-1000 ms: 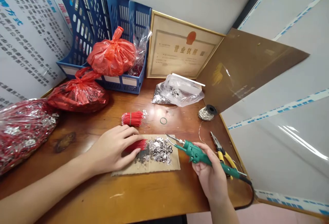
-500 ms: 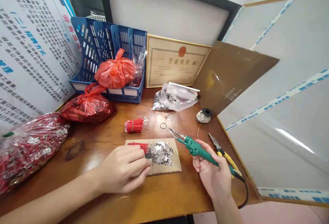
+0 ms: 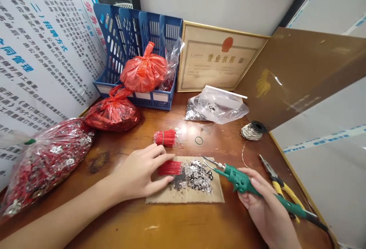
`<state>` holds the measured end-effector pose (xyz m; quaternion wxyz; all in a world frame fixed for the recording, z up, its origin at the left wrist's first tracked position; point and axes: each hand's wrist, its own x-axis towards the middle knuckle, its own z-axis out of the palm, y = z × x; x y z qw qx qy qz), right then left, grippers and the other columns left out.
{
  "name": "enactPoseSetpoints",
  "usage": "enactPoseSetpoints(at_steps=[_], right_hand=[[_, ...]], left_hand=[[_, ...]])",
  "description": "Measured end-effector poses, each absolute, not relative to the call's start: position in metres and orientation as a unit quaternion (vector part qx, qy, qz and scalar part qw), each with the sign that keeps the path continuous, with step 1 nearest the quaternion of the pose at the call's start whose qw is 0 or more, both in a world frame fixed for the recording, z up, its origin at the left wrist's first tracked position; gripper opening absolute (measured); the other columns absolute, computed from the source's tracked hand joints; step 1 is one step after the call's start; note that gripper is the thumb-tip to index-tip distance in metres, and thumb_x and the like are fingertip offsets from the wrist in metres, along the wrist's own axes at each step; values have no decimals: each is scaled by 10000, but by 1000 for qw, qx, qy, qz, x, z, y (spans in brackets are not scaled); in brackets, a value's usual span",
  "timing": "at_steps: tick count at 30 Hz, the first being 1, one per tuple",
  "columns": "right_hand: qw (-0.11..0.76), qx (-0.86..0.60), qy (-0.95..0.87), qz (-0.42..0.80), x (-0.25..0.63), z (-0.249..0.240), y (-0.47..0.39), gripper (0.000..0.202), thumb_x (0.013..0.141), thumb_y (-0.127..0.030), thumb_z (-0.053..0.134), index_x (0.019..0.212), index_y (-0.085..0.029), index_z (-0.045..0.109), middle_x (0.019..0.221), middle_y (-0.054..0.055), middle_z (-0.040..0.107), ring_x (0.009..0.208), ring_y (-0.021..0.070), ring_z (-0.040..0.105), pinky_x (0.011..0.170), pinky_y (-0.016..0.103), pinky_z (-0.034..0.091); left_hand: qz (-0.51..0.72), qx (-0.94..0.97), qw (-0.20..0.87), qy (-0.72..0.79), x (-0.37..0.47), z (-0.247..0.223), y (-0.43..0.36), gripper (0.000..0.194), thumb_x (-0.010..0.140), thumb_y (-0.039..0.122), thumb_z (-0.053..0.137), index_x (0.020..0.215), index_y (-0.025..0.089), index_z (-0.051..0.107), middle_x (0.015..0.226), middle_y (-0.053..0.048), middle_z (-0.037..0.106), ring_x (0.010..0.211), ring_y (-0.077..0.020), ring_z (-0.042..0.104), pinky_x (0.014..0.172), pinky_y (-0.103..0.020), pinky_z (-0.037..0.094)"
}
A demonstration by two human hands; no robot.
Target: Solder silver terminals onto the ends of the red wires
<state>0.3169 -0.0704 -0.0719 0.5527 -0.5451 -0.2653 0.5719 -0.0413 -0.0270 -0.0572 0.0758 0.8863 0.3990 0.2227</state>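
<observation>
My left hand (image 3: 143, 171) rests on the cardboard piece (image 3: 188, 197), thumb and index finger apart on either side of a pile of short red wires (image 3: 170, 168). Its other fingers are partly hidden behind the index finger. Right of the wires lies a heap of small silvery metal terminals (image 3: 198, 176), with dark smudges on the cardboard beside it. My right hand (image 3: 264, 203) is closed round a green soldering iron (image 3: 243, 182), whose tip points left above the terminals. A thin metal guide tube runs along the tip.
Behind the cardboard lie a banded red wire bundle (image 3: 165, 138) and a green rubber band (image 3: 199, 140). A solder spool (image 3: 251, 131) and yellow-handled pliers (image 3: 278, 184) are at right. Filled bags (image 3: 51, 157) line the left, near a blue file rack (image 3: 154, 102). A plastic bag (image 3: 220, 106) stands at the back.
My left thumb and index finger have gone from pinched together to spread around the red wires. My right hand still holds the soldering iron. The whole view has shifted and come closer.
</observation>
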Motion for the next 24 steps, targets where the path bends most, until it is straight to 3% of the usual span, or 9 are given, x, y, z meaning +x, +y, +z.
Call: enactPoseSetpoints(at_steps=[8, 15, 20, 24], right_hand=[[561, -552, -252, 563, 319, -77, -70, 419, 751, -513, 925, 1061, -241, 857, 863, 61, 683, 683, 144, 508, 588, 240, 495], [563, -538, -277, 562, 316, -76, -73, 412, 761, -504, 929, 1068, -242, 849, 827, 51, 657, 668, 142, 503, 551, 238, 445], [560, -543, -276, 562, 320, -80, -74, 439, 764, -521, 922, 1096, -243, 849, 881, 66, 687, 689, 143, 519, 574, 229, 474], [555, -550, -274, 561, 322, -85, -73, 449, 749, -522, 928, 1087, -236, 854, 865, 72, 677, 683, 145, 491, 555, 218, 471]], left_hand=[[191, 891, 92, 402, -41, -52, -25, 302, 1034, 415, 651, 1268, 247, 745, 1163, -78, 726, 1034, -261, 681, 837, -384, 572], [189, 893, 94, 398, -41, -52, -22, 272, 1053, 386, 647, 1253, 256, 776, 1066, -61, 744, 948, -234, 686, 798, -340, 553], [193, 894, 110, 389, -41, -54, -20, 255, 1038, 369, 673, 1224, 221, 766, 1051, -67, 733, 916, -228, 688, 815, -340, 556], [202, 891, 115, 391, -41, -57, -22, 340, 1033, 374, 671, 1307, 180, 724, 1164, -104, 726, 1023, -257, 694, 911, -388, 565]])
